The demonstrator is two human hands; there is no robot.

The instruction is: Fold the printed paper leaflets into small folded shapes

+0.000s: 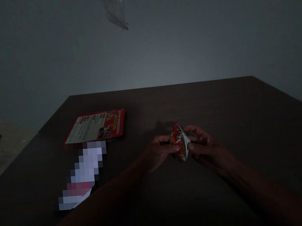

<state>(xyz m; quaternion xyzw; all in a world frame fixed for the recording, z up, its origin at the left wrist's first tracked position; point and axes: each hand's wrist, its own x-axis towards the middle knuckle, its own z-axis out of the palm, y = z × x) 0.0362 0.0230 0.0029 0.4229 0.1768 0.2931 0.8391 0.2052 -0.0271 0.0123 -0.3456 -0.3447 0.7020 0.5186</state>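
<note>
Above the table's middle I hold a small red printed packet (pixel 178 142) between both hands. It is tilted, with one pointed corner up and a pale side turned to the right, and its sides seem to bulge apart. My left hand (pixel 160 150) pinches its left side, thumb on the red face. On the pale right side, the thumb and fingers of my right hand (pixel 208 146) are closed. Dim light leaves its contents, if any, hard to make out, and the far fingers are partly hidden.
On the left of the dark wooden table (pixel 145 106) lies a larger red printed package (pixel 97 126) with a white text panel. Nearer me is a bright, pixelated oblong device (pixel 84 170), partly behind my left forearm. A clear plastic bag (pixel 115 8) hangs against the grey wall (pixel 174 45).
</note>
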